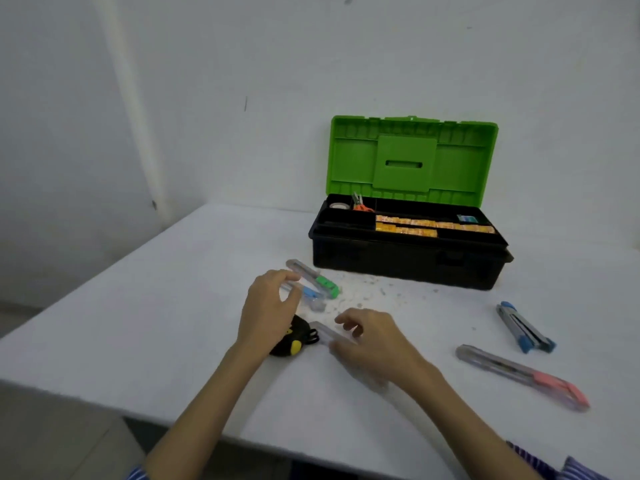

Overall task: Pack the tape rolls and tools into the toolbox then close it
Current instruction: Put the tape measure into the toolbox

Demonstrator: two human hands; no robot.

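Your right hand curls loosely over a clear utility knife, though whether it grips is unclear. Your left hand hovers relaxed, holding nothing, over a blue knife beside a green one. Light, stiff, slick plastic: pinch each mid-body. Far right, the toolbox stands open.

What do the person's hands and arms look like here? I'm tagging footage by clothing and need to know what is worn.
Both hands, left and right, are bare: no gloves, rings or watch show. The forearms are uncovered too. A blue-and-white striped sleeve shows at the right arm's lower edge, and a bit of the same striped cloth at the left.
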